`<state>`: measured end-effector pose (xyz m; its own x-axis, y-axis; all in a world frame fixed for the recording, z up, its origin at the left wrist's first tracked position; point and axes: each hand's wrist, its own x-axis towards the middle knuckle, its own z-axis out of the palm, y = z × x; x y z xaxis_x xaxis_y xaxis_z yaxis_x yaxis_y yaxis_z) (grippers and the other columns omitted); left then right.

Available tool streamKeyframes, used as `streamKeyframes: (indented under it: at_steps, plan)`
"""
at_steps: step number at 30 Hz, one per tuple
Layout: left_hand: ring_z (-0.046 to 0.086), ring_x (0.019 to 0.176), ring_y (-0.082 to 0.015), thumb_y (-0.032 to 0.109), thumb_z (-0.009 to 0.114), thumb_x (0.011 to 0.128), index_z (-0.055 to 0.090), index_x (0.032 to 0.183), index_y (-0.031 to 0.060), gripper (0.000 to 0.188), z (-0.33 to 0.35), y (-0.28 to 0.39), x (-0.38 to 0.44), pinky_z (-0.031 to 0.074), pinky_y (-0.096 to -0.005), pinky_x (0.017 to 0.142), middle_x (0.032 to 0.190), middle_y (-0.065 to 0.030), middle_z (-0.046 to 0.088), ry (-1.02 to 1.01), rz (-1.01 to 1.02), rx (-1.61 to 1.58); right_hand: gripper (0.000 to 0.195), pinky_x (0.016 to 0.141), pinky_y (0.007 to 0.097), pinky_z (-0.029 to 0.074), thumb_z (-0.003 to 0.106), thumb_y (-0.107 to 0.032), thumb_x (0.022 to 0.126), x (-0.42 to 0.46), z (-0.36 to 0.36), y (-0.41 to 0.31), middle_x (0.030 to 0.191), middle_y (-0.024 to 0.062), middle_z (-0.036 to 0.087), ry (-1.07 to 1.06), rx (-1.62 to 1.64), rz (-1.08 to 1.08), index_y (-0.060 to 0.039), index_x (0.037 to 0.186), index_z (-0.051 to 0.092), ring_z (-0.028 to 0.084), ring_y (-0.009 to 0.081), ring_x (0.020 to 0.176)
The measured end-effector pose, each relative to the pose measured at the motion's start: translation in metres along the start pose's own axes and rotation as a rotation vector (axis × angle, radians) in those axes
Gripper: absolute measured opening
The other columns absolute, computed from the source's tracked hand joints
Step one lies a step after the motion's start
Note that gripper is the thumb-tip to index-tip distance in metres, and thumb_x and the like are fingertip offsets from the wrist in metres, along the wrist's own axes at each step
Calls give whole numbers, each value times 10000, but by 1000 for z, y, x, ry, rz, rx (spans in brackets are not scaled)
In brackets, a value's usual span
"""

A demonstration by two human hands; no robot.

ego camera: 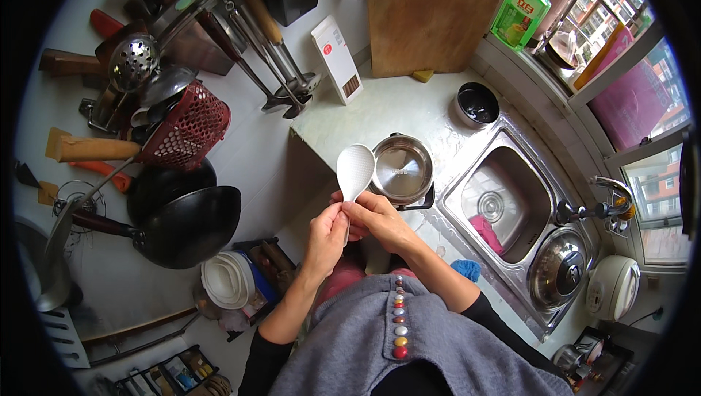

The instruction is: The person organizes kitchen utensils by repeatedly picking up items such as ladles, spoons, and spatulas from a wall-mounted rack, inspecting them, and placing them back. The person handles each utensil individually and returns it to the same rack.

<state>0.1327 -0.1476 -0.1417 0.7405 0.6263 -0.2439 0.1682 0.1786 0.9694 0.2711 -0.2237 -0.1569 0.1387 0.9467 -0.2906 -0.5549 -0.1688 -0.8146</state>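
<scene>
A white plastic rice paddle is held upright in front of my body, its dimpled oval head pointing away from me. My left hand grips the handle from the left. Against the same handle, my right hand closes from the right, thumb on top near the neck. Part of the handle is hidden between my fingers. Just beyond my right hand stands a stainless steel pot with a black handle on the counter. Its shiny inner bottom shows, but whether it holds water I cannot tell.
To the right is a steel sink with a pink cloth and a pot lid beside it. A dark bowl stands behind the sink. Woks and a red utensil basket hang at left.
</scene>
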Motion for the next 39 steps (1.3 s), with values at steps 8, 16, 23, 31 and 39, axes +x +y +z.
streamKeyframes:
  at_steps: [8, 16, 23, 31, 39]
  plan:
    - [677, 1082, -266, 154, 438, 980, 507, 1346, -53, 426, -7, -3, -16, 540, -439, 968, 1217, -136, 646, -110, -209, -384, 288, 661, 282, 555, 568, -202, 1022, 6, -7, 9, 929, 57, 684, -65, 14, 94, -3, 1220, 636, 661, 130, 770]
    - [708, 1005, -244, 129, 528, 1017, 533, 1289, -33, 317, -18, -10, -17, 590, -377, 879, 1139, -139, 687, -128, -147, -343, 258, 598, 263, 521, 588, -212, 1019, 18, -2, -1, 862, 34, 660, -111, -144, 123, -4, 1155, 658, 620, 112, 713]
    - [720, 906, -260, 269, 526, 1050, 553, 1204, 8, 304, -32, -11, -12, 603, -381, 793, 1058, -141, 690, -102, -180, -455, 463, 773, 419, 518, 472, -420, 1051, 30, 11, -36, 867, 207, 710, -187, -885, 31, -6, 1069, 680, 698, 304, 825]
    - [669, 729, -200, 208, 541, 1042, 531, 1104, 61, 160, -49, -30, 0, 562, -330, 659, 877, -107, 674, -4, -160, -526, 215, 735, 352, 567, 679, -155, 943, 37, 14, -140, 974, 138, 742, -25, -1167, -372, -15, 1105, 699, 722, 241, 817]
    - [651, 705, -155, 205, 551, 1035, 522, 1108, 66, 160, -63, -18, 7, 522, -276, 629, 868, -90, 672, -115, -81, -516, 208, 803, 291, 551, 702, -71, 914, 37, 54, -351, 997, 72, 738, 652, -1076, -1576, -55, 1121, 716, 686, 140, 864]
